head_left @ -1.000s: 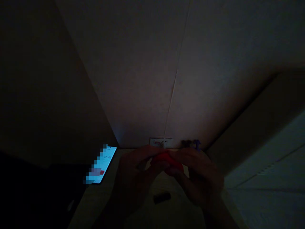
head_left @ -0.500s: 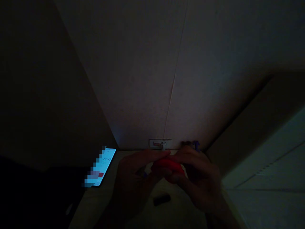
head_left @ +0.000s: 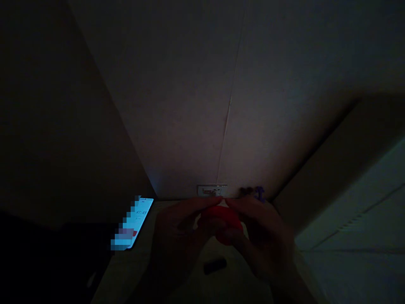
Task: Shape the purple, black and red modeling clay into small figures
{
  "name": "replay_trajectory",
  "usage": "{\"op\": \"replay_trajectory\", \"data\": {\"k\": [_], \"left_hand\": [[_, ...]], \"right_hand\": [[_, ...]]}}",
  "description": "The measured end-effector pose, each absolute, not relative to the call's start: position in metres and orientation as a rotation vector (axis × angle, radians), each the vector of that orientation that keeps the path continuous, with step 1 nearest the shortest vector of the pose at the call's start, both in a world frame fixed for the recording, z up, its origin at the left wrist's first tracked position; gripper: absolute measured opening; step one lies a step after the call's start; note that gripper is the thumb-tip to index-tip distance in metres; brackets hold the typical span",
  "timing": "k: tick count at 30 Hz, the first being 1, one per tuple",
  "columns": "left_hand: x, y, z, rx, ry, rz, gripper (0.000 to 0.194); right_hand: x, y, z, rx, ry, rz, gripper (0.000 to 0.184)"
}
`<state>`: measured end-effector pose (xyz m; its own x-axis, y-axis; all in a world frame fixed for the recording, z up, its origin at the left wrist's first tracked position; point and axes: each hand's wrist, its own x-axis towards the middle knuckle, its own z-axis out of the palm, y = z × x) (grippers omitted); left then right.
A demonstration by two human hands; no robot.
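The scene is very dark. Both hands meet low in the middle of the view over a pale surface [head_left: 126,270]. My left hand [head_left: 177,236] and my right hand [head_left: 262,240] are curled around a small red object [head_left: 223,221] held between their fingertips. I cannot make out what the red object is. A small dark oblong thing [head_left: 215,266] lies on the surface just below the hands.
A lit phone [head_left: 133,223] lies on the surface to the left of the hands. A wall socket [head_left: 210,191] sits low on the wall behind. Small purple items [head_left: 257,193] stand by the wall at the right. A bed-like edge [head_left: 348,236] is at the right.
The hands stay in place and work the red object slightly; the fingertips have shifted a little over it. The view has drifted marginally.
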<state>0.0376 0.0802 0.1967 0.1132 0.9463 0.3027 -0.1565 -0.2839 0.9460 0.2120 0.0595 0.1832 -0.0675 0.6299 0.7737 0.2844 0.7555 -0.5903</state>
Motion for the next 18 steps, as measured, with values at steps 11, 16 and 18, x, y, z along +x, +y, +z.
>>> {"op": "replay_trajectory", "data": {"k": [11,16,18], "left_hand": [[0.0407,0.0830,0.1944,1.256,0.889,1.356,0.010],[0.0393,0.0865,0.1914,1.281,0.923,1.334,0.007],[0.0398,0.0871,0.1911,1.266,0.921,1.335,0.007]], "right_hand": [[0.2092,0.0618,0.1828,-0.781,-1.799,0.078,0.031],[0.2101,0.0617,0.1782,-0.807,-1.891,-0.102,0.028],[0.2113,0.0619,0.1767,-0.821,-1.920,-0.156,0.031]]}}
